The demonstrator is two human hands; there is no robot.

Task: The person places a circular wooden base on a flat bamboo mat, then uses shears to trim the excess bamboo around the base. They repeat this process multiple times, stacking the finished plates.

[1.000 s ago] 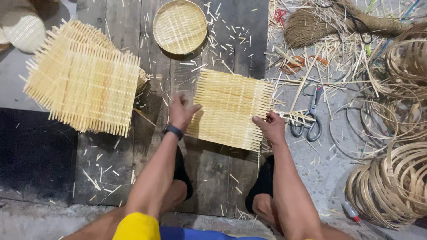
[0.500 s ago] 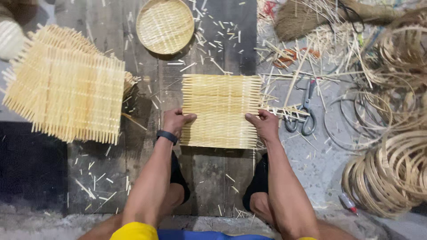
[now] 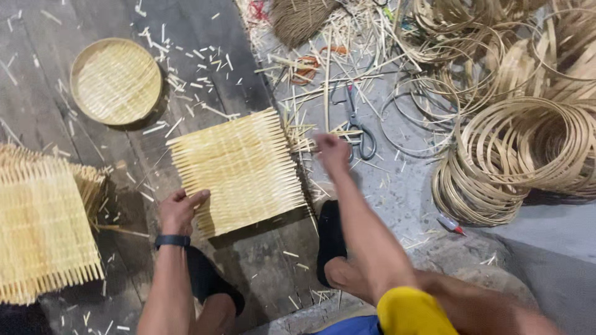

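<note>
Left hand (image 3: 180, 209) flat, fingers spread, pressing on lower left corner of square woven bamboo mat (image 3: 238, 169); nothing clasped. Right hand (image 3: 332, 151) blurred, at 3 o'clock edge of same mat, reaching among loose splints; whether closed on anything cannot be told. Mat lying flat on dark plank floor (image 3: 186, 37), centre of view, turned slightly so one corner points toward 12 o'clock. Black wristband (image 3: 172, 240) on left wrist.

Scissors (image 3: 358, 127) just beside right hand at 1 o'clock, on grey ground, blades toward 12. Round woven tray (image 3: 115, 81) at 10 o'clock from mat, well apart. Stack of further woven mats (image 3: 43, 226) at 9 o'clock, at left frame edge. Heap of coiled bamboo hoops (image 3: 521, 155) at 3 o'clock, more hoops above it at 1 o'clock. Bamboo offcuts (image 3: 198, 68) scattered over planks between tray and mat. Small red-tipped tool (image 3: 451, 224) at base of hoop heap, kind not discernible.
</note>
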